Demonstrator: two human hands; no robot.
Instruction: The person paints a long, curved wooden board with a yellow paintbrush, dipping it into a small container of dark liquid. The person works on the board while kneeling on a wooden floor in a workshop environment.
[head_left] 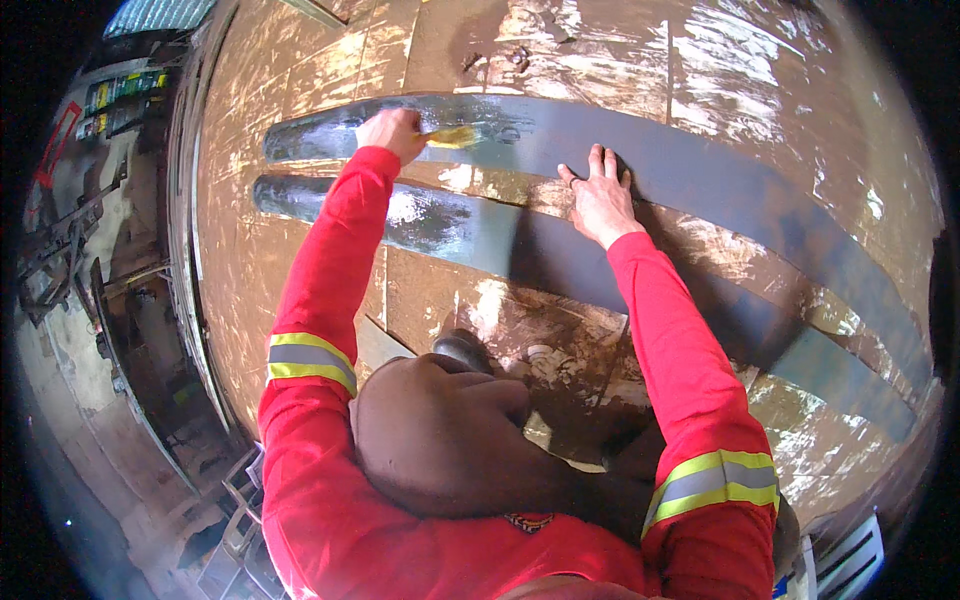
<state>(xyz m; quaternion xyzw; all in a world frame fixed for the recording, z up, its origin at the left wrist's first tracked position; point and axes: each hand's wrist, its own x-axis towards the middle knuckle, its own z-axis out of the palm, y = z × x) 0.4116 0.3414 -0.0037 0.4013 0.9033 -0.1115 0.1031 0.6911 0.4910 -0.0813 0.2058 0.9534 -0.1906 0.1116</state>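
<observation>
Head view: a yellow brush (pixel 452 136) is gripped in the clenched left hand (pixel 393 131) and pressed on the upper grey strip (pixel 700 165). The right hand (pixel 601 197) is laid flat, fingers spread, on that strip's lower edge, above the lower strip (pixel 470 232) on the brown board (pixel 300 90).

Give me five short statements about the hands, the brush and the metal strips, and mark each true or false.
1. The left hand holds a brush. True.
2. The right hand holds a hammer. False: it holds nothing and lies flat, fingers spread.
3. The brush is on the upper strip. True.
4. The right hand rests on the lower strip. False: it rests at the upper strip's lower edge.
5. Both sleeves are blue. False: they are red with reflective bands.
</observation>
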